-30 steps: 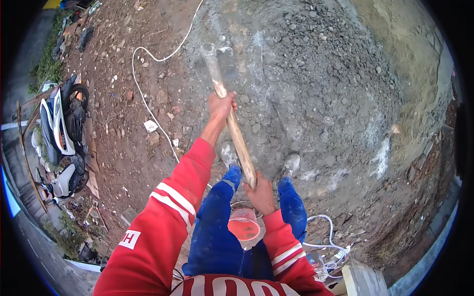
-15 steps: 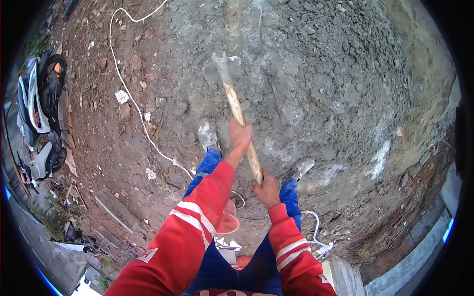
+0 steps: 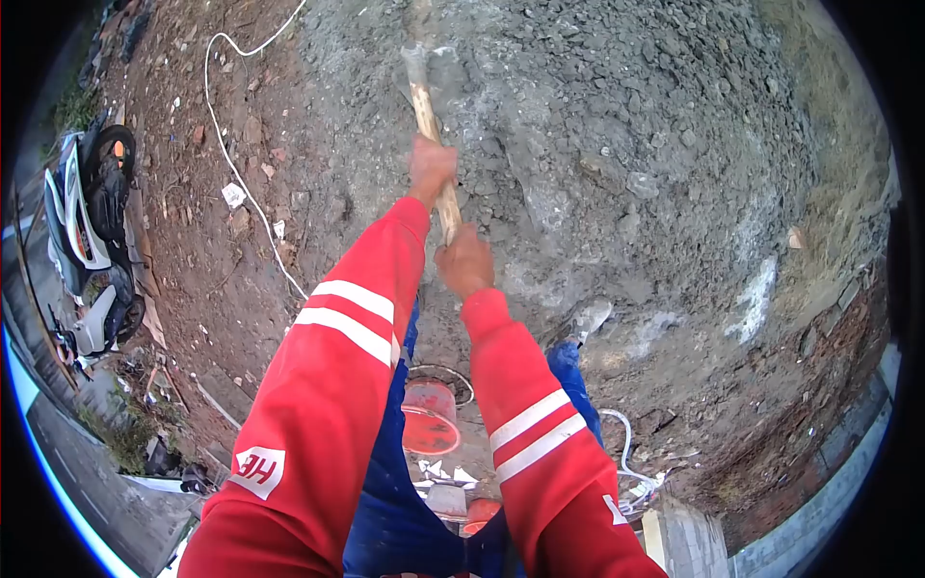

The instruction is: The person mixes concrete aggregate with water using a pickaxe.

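Both my hands grip the pale wooden handle (image 3: 423, 108) of a long tool. My left hand (image 3: 433, 166) is closed round it farther up, and my right hand (image 3: 466, 260) holds it near its lower end. The tool's grey, dirt-covered head (image 3: 414, 56) rests at the grey, crumbly soil (image 3: 559, 125) in the upper middle. Its blade is partly hidden by the soil.
A white hose (image 3: 214, 106) curves over brown rubble on the left. A motorcycle (image 3: 89, 222) stands at the far left. A red bucket (image 3: 430, 414) sits between my legs, and a white cable (image 3: 626, 448) lies by my right leg.
Both hands and the tool have moved up and a little left in view, away from my body. Both arms are stretched farther forward, and more of the red bucket shows.
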`<move>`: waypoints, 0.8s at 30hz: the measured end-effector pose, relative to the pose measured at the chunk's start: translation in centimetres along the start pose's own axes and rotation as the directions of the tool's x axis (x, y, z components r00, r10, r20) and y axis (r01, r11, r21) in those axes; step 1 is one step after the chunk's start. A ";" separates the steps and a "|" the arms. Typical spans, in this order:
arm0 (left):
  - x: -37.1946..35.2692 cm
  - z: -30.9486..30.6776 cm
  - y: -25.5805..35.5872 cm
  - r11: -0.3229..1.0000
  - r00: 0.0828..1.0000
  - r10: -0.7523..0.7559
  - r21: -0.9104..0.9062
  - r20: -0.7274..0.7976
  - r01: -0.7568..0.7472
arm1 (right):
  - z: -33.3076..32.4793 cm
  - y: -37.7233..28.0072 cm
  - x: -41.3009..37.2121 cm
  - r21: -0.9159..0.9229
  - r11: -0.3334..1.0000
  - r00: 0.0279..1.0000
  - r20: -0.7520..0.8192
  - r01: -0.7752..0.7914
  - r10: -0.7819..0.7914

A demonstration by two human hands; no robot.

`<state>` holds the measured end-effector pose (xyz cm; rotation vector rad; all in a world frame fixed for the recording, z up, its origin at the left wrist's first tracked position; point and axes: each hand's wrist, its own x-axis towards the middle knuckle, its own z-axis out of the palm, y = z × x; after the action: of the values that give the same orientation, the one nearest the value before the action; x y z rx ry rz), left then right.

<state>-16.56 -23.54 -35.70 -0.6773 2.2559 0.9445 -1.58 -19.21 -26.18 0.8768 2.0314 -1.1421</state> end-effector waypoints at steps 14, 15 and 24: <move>-18.4 7.6 -8.5 0.950 0.947 -0.240 0.253 0.215 0.183 | -4.9 9.7 -15.2 0.504 0.732 0.875 0.401 -0.459 0.272; -17.3 8.3 -9.4 0.972 0.934 -0.195 0.187 0.301 0.143 | -6.4 9.1 -14.7 0.506 0.734 0.877 0.400 -0.453 0.266; -28.8 10.4 5.7 0.419 0.803 -0.264 -0.686 0.534 0.594 | -35.9 12.3 -23.0 0.429 0.711 0.740 0.646 -0.557 0.189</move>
<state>3.12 -5.80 -19.33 -1.3090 1.0627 1.6972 13.99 11.99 1.26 1.0459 0.9154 -1.5865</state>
